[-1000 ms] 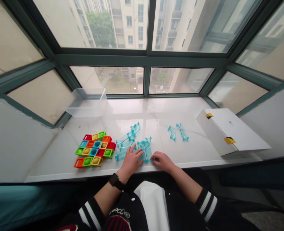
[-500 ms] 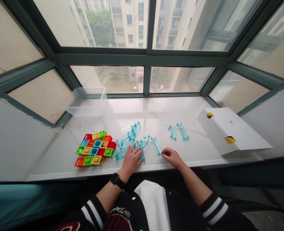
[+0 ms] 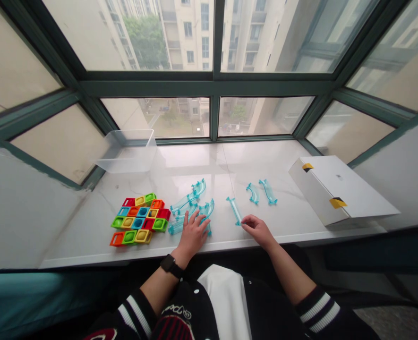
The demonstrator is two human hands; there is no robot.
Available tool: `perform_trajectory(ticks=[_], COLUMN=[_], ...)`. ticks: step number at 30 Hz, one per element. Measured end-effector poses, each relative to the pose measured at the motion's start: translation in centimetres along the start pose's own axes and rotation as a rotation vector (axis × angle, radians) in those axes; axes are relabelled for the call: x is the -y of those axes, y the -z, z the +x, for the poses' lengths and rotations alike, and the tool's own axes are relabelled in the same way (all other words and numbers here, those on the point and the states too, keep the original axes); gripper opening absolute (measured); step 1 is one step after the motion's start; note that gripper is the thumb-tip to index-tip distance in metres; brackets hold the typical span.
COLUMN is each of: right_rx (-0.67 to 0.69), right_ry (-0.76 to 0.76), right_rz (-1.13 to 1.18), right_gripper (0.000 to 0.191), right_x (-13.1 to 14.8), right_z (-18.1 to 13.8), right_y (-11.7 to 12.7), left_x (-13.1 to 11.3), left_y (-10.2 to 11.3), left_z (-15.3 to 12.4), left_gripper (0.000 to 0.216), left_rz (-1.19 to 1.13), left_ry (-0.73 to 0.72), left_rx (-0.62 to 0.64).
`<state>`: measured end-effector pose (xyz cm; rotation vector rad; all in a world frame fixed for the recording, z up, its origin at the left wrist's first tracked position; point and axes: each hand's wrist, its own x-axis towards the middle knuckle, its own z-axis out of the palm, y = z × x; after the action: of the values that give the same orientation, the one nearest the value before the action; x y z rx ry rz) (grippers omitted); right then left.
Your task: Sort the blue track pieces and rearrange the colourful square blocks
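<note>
Several clear blue toy track pieces (image 3: 184, 204) lie in a loose pile on the white sill. Over the near side of that pile rests my left hand (image 3: 193, 231), fingers spread and touching the pieces. My right hand (image 3: 258, 229) pinches the near end of a straight clear blue track piece (image 3: 234, 210), which lies slanted on the sill. Farther right lie a curved track piece (image 3: 252, 193) and another longer track piece (image 3: 268, 191), side by side and apart from the hands.
Coloured toy blocks (image 3: 138, 223) in red, yellow, green, blue and orange sit in rows at left. A clear plastic bin (image 3: 131, 163) stands behind them. At right is a white box (image 3: 346, 189) with yellow-black tape. Window frames (image 3: 209, 88) enclose the sill (image 3: 209, 160).
My right hand has slid the straight track piece a little to the right, away from the pile. The left hand has stayed over the pile with little movement.
</note>
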<state>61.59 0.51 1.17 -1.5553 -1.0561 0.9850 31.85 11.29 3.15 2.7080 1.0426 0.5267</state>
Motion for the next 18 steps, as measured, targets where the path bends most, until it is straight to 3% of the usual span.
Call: perform_trajectory(ticks=[5,9,14,18], right_rx=[0.012,0.025,0.062,0.133], right_ry=[0.014,-0.012,-0.12,-0.148], right_rz=[0.026,0.129,0.319,0.392], right_gripper=[0.028,0.028,0.03,0.029], right_x=[0.4,1.5,2.5,3.0], right_z=[-0.1,-0.4,-0.9,-1.3], right_y=[-0.5,-1.3,-3.3,-4.8], left_x=[-0.7,-2.1,-4.1,-5.0], left_y=[0.6,1.4,2.3,2.6], left_z=[0.2,0.8,1.7,1.9], left_gripper=[0.032,0.028,0.021,0.016], left_rz=[-0.063,-0.245,-0.52,-0.593], left_ry=[-0.045,-0.047,0.037,0.065], left_rx=[-0.064,-0.118,-0.071,-0.062])
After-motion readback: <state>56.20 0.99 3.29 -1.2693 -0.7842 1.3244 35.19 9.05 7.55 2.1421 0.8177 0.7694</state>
